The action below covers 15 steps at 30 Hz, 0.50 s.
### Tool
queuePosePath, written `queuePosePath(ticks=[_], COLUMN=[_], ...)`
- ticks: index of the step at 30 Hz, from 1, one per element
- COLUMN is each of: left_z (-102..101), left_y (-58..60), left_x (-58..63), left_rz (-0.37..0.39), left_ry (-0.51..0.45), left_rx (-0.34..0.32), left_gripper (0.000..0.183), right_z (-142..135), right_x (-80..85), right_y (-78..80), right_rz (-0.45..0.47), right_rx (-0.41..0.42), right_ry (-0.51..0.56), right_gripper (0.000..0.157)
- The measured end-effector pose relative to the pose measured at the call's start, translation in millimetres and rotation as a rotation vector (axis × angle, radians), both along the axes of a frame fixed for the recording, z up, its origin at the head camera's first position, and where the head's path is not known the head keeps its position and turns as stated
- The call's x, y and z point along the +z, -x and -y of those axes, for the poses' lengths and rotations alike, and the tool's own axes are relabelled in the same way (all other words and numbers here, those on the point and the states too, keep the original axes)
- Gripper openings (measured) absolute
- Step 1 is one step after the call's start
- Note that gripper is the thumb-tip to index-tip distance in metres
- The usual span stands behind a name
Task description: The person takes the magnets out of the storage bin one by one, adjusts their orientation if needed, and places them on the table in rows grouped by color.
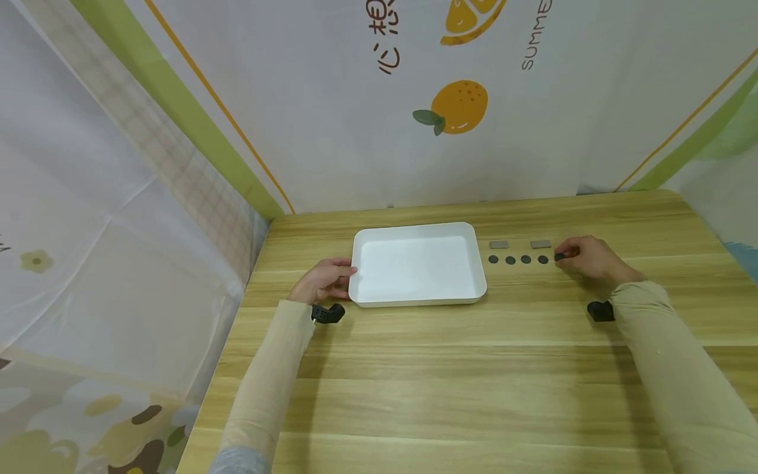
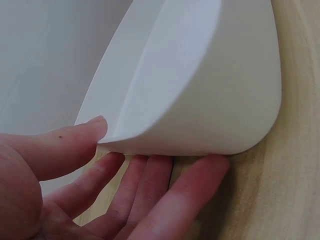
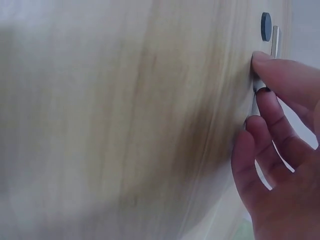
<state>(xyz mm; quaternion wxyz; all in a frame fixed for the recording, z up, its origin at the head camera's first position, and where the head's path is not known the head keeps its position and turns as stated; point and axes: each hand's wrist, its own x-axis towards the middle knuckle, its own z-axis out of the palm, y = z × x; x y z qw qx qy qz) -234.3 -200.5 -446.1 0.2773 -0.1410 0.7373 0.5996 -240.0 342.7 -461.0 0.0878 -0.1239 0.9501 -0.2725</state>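
Observation:
A white rectangular tray (image 1: 417, 303) lies on the wooden table. At its left side, my left hand (image 1: 324, 279) holds the edge, with the thumb over the rim and the fingers against the outer wall of the tray (image 2: 240, 100). To the right of the tray, my right hand (image 1: 592, 258) pinches a small dark round disc (image 1: 559, 256) between thumb and fingertips, low at the tabletop. Several similar dark discs (image 1: 526, 259) form a row between that hand and the tray. In the right wrist view, one disc (image 3: 266, 27) shows beyond the thumb; the pinched one is mostly hidden.
Two small grey rectangular pieces, a left one (image 1: 499, 244) and a right one (image 1: 541, 243), lie behind the row of discs. A printed curtain (image 1: 331, 131) hangs behind the table (image 1: 450, 388), and more fabric hangs at the left. Black wrist mounts (image 1: 328, 314) sit under both wrists.

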Motion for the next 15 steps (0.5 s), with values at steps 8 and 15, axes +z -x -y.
queuePosePath(ticks=[8,15], left_z=[-0.1,0.4], left_y=[0.4,-0.4], left_x=[-1.0,-0.5], left_rz=[0.001,-0.006], left_ry=[0.001,-0.006], left_rx=[-0.002,-0.009], left_gripper=[0.050,0.051], right_z=[-0.4,-0.7], right_x=[-3.9,-4.9], right_y=[0.6,-1.3], right_rz=[0.009,-0.009], right_rx=[-0.013,-0.034], right_ry=[0.006,0.014], right_gripper=[0.033,0.034])
